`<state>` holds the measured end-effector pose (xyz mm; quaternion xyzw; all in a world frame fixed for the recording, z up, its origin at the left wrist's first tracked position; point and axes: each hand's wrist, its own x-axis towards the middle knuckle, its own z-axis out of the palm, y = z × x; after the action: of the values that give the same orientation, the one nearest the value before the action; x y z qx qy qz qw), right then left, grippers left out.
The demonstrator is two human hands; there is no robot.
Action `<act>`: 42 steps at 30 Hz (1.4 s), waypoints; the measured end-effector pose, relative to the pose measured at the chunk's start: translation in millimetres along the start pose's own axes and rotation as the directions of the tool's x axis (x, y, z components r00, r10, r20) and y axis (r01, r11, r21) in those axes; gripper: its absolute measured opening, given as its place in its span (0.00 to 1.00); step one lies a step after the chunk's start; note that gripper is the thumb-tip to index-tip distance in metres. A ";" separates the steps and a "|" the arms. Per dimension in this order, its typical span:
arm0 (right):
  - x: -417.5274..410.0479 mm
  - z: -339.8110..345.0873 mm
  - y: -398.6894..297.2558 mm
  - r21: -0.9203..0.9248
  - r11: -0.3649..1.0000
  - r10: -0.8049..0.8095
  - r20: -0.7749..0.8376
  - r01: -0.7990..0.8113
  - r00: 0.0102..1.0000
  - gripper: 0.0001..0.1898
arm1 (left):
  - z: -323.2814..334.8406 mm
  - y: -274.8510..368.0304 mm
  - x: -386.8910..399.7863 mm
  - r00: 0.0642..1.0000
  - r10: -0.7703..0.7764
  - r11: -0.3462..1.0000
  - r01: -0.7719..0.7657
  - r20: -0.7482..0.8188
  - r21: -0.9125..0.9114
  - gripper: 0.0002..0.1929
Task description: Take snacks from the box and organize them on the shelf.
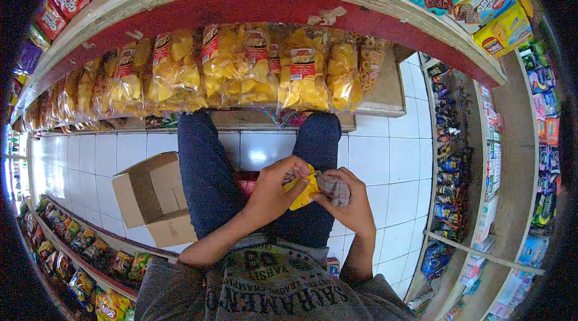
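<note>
My left hand (pixel 273 185) grips the left side of a small yellow packet (pixel 303 194) above my lap. On the packet's other side, the fingers of my right hand (pixel 347 199) pinch its edge. A greyish cloth (pixel 335 188) is bunched in my right palm, and a bit of it shows beside the packet near my left fingers. What the packet contains cannot be seen. Both hands are over my right thigh, close together.
Clear bags of yellow chips (pixel 302 77) line the shelf before my knees, under a red-fronted shelf edge (pixel 271 7). An open cardboard box (pixel 151 199) stands on the white tiled floor (pixel 377 154) at my left. Stocked shelves (pixel 474 140) rise on the right; snack racks (pixel 86 249) stand lower left.
</note>
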<state>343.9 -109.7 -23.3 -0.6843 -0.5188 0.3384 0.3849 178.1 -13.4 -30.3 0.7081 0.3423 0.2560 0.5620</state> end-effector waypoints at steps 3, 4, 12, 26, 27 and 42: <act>-2.6 9.4 -3.0 0.025 0.999 0.044 -0.084 -0.042 0.996 0.19 | 4.9 -1.1 -2.1 1.000 0.002 0.998 -0.002 -0.012 -0.060 0.08; -3.4 9.6 -3.7 0.025 0.999 0.043 -0.081 -0.042 0.996 0.19 | 7.1 -2.8 -3.7 1.000 0.000 0.998 -0.001 -0.014 -0.060 0.08; -8.0 16.3 -6.8 -0.056 0.998 -0.040 -0.114 0.034 0.993 0.12 | 18.4 -11.5 -10.7 0.990 0.086 0.996 -0.084 -0.109 0.027 0.07; -5.4 21.8 -0.4 0.042 0.996 -0.071 -0.128 0.077 0.989 0.05 | 8.8 -5.9 0.5 0.996 0.088 0.989 -0.091 -0.033 -0.115 0.08; -4.8 22.3 -0.4 0.039 0.995 -0.087 -0.121 0.093 0.989 0.05 | 7.4 -5.8 0.4 0.995 0.090 0.990 -0.094 -0.035 -0.102 0.08; -39.6 -13.0 42.5 0.036 0.981 -0.184 -0.113 0.189 0.976 0.16 | -4.7 -7.5 -29.0 0.948 0.224 0.969 -0.241 -0.225 -0.048 0.17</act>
<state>365.0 -157.4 -51.9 -0.6411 -0.5507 0.2748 0.4584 154.7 -31.9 -35.8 0.6895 0.3061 0.4091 0.5133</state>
